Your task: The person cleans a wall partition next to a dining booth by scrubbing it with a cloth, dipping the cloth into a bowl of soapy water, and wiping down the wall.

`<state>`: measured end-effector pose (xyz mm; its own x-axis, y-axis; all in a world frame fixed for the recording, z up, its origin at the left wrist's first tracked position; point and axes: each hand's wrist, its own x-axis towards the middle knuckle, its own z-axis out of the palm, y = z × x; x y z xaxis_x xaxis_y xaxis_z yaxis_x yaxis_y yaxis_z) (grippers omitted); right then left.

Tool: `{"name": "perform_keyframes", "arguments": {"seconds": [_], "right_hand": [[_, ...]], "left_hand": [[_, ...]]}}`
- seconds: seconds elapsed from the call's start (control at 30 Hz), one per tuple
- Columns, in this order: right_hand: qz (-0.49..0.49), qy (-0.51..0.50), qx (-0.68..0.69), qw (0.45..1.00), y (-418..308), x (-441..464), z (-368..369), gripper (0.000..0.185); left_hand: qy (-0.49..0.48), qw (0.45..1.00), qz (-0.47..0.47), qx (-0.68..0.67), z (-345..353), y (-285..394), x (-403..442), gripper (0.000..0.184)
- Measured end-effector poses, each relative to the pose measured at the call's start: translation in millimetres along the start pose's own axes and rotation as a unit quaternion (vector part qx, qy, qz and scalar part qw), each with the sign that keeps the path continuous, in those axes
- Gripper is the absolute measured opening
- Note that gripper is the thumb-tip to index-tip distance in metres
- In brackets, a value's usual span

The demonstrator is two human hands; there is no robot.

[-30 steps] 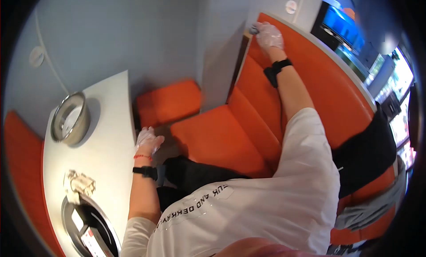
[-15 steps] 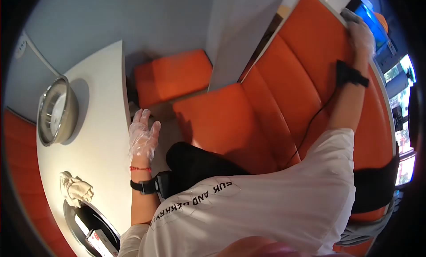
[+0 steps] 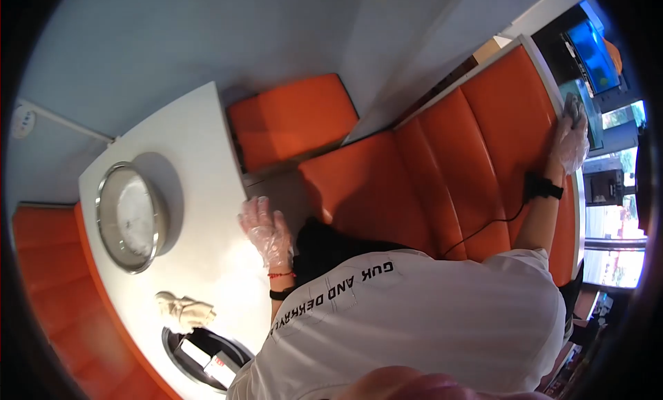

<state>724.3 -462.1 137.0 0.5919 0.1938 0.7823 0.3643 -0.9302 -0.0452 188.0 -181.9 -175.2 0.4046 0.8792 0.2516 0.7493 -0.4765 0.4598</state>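
My right hand (image 3: 572, 141), in a clear plastic glove, is closed on a grey cloth (image 3: 572, 106) at the top edge of the orange seat back (image 3: 507, 117). My left hand (image 3: 268, 236), gloved too, has its fingers spread and holds nothing. It is beside the right edge of the white table (image 3: 207, 186). A black strap with a device sits on each wrist, and a thin black cable runs from the right one across the seat back.
On the table are a metal bowl (image 3: 131, 217), a crumpled beige cloth (image 3: 185, 311) and a black round tray (image 3: 176, 355) holding boxes. An orange stool (image 3: 293, 120) stands by the wall. Screens (image 3: 592, 55) glow beyond the seat back.
The right hand has moved from the far corner of the seat back along its top edge toward me, with the grey cloth. The left hand stays spread near the table edge as the view shifts.
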Motion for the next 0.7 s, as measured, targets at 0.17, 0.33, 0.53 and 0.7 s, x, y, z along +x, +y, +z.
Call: {"name": "perform_keyframes", "arguments": {"seconds": [0.17,0.33,0.53,0.7], "right_hand": [[-0.078,0.025,0.298,0.951,3.0,1.9,15.0,0.038],[-0.065,0.043,0.164,0.983,-20.5,0.7,-16.7,0.039],[-0.009,-0.002,0.121,0.993,-21.5,-2.1,-27.1,0.043],[-0.121,-0.091,0.255,0.955,-137.8,3.0,-90.9,0.046]], "left_hand": [[-0.141,0.988,0.037,-0.046,-28.1,-23.9,-12.7,0.046],[-0.366,0.926,0.02,-0.088,-64.5,-51.4,-51.8,0.045],[-0.362,0.823,-0.217,-0.379,-23.1,-116.3,-125.4,0.044],[-0.478,0.874,-0.068,-0.057,-49.1,-85.0,-76.8,0.055]]}}
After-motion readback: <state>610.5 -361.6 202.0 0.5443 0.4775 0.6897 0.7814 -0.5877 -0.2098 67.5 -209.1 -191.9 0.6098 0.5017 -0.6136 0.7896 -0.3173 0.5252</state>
